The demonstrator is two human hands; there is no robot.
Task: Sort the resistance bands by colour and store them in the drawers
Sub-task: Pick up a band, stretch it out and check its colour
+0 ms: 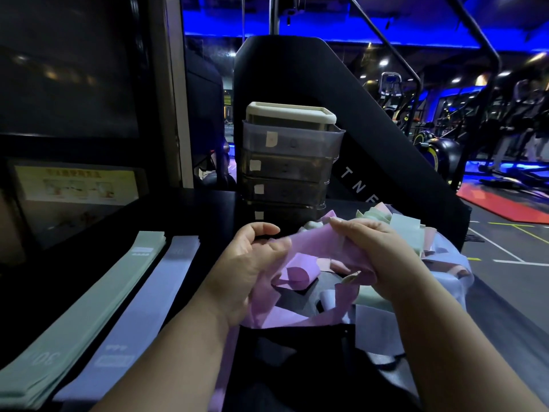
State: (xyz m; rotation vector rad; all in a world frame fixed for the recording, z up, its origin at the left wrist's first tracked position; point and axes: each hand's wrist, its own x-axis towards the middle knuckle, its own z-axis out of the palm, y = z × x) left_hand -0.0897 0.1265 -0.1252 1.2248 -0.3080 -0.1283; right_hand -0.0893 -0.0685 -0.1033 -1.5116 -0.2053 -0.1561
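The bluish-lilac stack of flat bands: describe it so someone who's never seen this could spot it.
Find the dark counter carrying the grey drawer tower. On its left side two long, flat stacks of bands lie side by side. The lilac stack is the right-hand one, nearer the tower; its neighbour, the green stack, is mint.

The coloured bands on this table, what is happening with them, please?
A person is sorting them. The left hand and the right hand both grip a purple band above a mixed pile. On the left, a green stack and a pale blue stack lie flat, side by side. The drawer unit stands behind the hands.
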